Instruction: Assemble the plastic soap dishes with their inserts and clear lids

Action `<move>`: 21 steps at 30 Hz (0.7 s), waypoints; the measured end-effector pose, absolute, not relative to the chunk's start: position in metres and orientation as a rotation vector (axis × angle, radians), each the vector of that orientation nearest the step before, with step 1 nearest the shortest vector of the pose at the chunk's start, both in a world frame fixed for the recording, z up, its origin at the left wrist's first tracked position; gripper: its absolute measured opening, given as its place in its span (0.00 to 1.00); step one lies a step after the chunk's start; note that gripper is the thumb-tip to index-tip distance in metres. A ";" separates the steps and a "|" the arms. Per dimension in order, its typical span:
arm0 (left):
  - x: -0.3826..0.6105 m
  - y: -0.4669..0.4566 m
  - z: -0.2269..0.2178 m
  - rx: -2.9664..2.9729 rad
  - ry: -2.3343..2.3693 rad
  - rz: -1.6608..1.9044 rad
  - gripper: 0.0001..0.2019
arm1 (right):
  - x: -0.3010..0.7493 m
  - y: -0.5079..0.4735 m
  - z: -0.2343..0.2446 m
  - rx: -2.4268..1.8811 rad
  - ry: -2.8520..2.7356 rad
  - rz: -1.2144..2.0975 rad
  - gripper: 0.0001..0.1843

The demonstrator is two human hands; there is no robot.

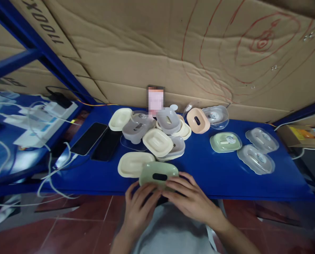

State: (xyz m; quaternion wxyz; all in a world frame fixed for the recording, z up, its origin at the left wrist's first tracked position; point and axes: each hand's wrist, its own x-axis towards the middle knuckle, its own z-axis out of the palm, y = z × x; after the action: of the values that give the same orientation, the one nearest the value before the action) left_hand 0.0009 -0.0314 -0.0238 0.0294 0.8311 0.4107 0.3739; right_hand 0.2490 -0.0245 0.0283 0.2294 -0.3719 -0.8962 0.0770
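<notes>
At the table's front edge, both hands hold a pale green soap dish [149, 171] with a dark oblong slot in its middle. My left hand [143, 197] grips its near left side, and my right hand [186, 192] has its fingers curled over the near right side. The thumbs are hidden. Just behind it lies a cream oval dish [129, 165]. Beyond that is a loose pile with another cream dish [158, 142], a grey dish [168, 121], a grey piece [136, 130] and a peach dish [198, 121].
On the right of the blue table [197, 176] sit a green dish [224, 142] and clear covered dishes [255, 158]. Two dark phones [90, 138] lie at left beside white cables [50, 173] and a power strip [45, 123]. A cardboard wall [136, 53] rises behind.
</notes>
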 end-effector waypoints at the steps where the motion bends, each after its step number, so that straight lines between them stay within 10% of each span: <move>1: 0.002 -0.032 -0.024 2.562 1.238 1.129 0.24 | 0.256 -0.033 0.023 -1.050 -2.438 0.247 0.19; 13: -0.047 0.001 -0.018 2.613 1.310 0.890 0.10 | 0.344 -0.069 -0.004 -1.617 -2.042 -0.004 0.19; 21: 0.034 -0.022 -0.028 2.539 1.223 1.021 0.28 | 0.285 -0.054 0.002 -1.342 -2.352 0.221 0.19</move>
State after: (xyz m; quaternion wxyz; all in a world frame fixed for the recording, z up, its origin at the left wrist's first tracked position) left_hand 0.0336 -0.0223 -0.0282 0.0720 0.8449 0.4069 0.3398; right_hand 0.2851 -0.0542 0.0024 0.2110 -0.4827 -0.8462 0.0794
